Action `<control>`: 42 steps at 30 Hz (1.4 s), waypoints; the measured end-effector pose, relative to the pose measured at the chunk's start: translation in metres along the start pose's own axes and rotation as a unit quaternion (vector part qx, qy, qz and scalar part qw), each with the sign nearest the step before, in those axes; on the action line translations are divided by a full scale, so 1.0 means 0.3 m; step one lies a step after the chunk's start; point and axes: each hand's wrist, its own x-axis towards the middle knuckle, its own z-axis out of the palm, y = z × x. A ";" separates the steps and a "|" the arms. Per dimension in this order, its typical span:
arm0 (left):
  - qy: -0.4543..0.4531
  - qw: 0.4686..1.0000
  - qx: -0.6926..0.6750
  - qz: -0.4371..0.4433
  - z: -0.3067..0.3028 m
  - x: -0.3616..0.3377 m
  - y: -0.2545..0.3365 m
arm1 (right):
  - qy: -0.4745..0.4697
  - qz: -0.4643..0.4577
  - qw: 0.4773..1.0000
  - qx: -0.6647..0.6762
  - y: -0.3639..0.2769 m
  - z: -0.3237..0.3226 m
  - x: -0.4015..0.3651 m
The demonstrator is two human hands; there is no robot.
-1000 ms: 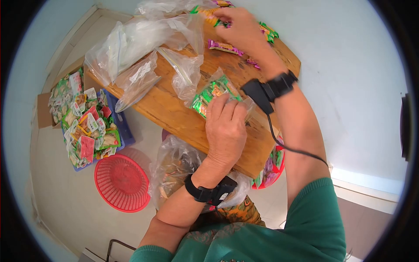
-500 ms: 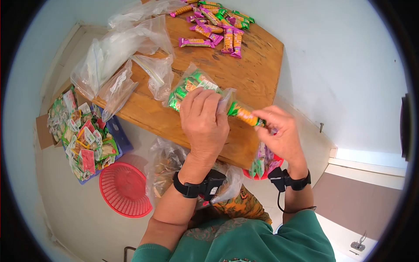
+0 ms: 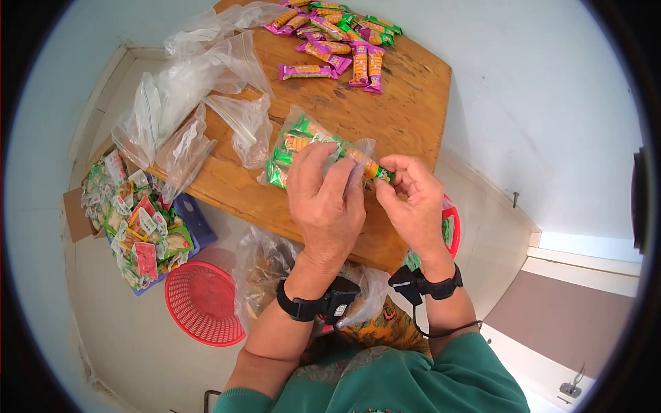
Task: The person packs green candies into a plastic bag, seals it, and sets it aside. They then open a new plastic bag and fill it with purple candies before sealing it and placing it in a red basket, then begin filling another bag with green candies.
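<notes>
L hand (image 3: 325,199) grips clear bag (image 3: 297,146) w/ green packs at table (image 3: 406,110) front edge; R hand (image 3: 412,203) fingers pinch snack bar (image 3: 375,170), half hidden in bag mouth.

Snack bars (image 3: 337,48) lie at the far end of the desk (image 3: 413,103), empty bags (image 3: 180,93) on its left, a basket (image 3: 200,303) on the floor beside it.

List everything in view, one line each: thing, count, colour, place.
table: one, brown wood, centre
loose snack bars: about a dozen, purple and green, table's far end
filled bag: one, clear with green bars, table's near edge
empty bags: several, clear, table's left side
crate: one, blue, heaped with packets, floor left
baskets: two, red, floor left and under table's right
wrist bands: two, black, both wrists
left hand: holds filled bag
right hand: pinches green-orange bar at bag's mouth
</notes>
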 end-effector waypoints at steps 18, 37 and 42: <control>-0.032 0.998 0.052 -0.017 0.003 -0.011 -0.013 | 0.080 -0.067 0.987 -0.123 -0.034 0.036 -0.026; -0.079 0.993 0.084 -0.029 0.004 0.013 -0.019 | 0.084 -0.031 0.991 -0.100 -0.047 0.033 -0.043; -0.072 0.994 0.072 -0.031 0.001 0.009 -0.021 | 0.055 -0.034 0.993 -0.097 -0.052 0.030 -0.044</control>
